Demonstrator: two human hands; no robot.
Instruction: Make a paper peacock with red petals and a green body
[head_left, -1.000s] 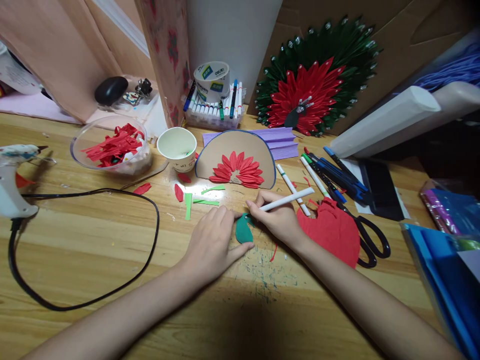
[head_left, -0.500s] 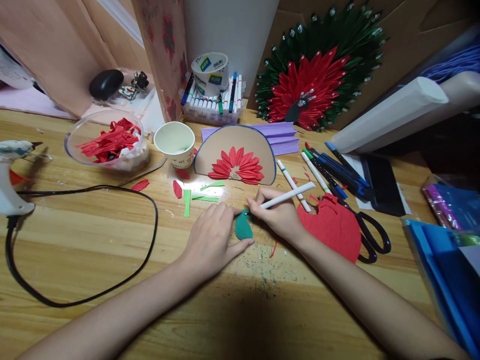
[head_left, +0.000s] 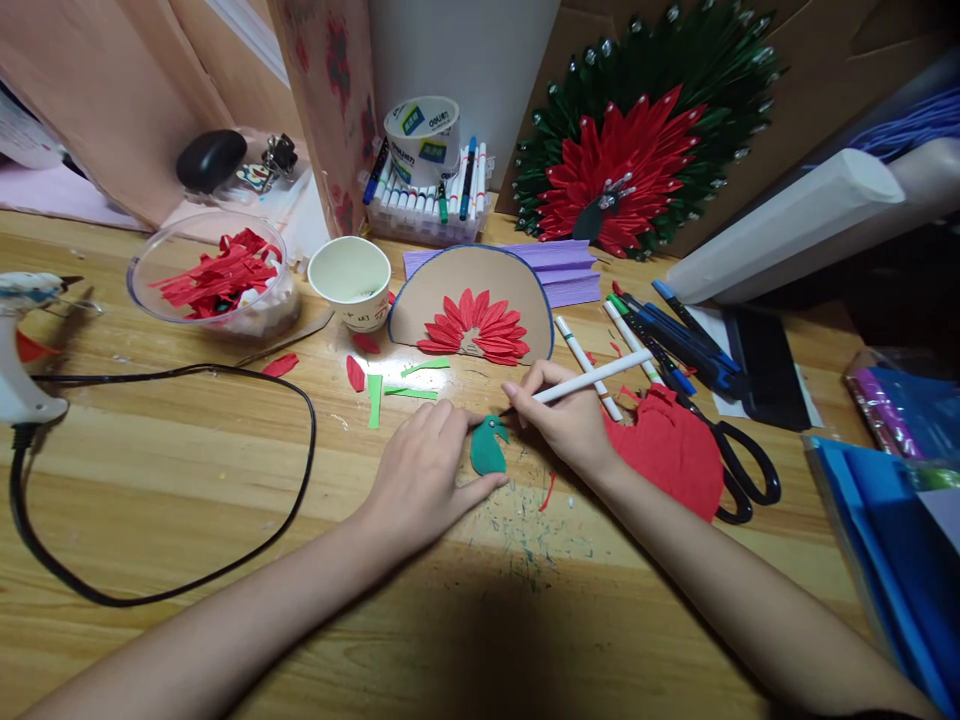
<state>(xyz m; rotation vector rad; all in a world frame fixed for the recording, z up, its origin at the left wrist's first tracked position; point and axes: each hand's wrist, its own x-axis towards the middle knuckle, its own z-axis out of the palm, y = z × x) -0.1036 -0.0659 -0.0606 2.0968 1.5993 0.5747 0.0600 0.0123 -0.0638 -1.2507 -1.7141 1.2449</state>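
Note:
A small green bird-shaped cutout (head_left: 487, 453) with an eye lies on the wooden table. My left hand (head_left: 420, 468) holds it down, fingertips at its upper left edge and thumb by its lower edge. In my right hand (head_left: 568, 425) a slim white marker (head_left: 596, 378) is pinched, its dark tip pointing at the bird's head, close to the beak. Whether the tip touches the cutout I cannot tell. Behind the hands lies a cardboard half-round (head_left: 420, 295) with red paper petals (head_left: 480, 318) fanned on it. Red crepe paper (head_left: 667, 465) sits beside my right forearm.
Black-handled scissors (head_left: 750, 460) lie partly under the red paper. A paper cup (head_left: 349, 280), a plastic bowl (head_left: 139, 285) of red scraps and a glue gun (head_left: 22, 370) with its looping cord (head_left: 311, 440) are on the left. Green strips (head_left: 375, 400) lie nearby.
My right hand has shifted slightly right with the marker, away from the bird's head, and the beak shows more fully. My left hand stays on the cutout.

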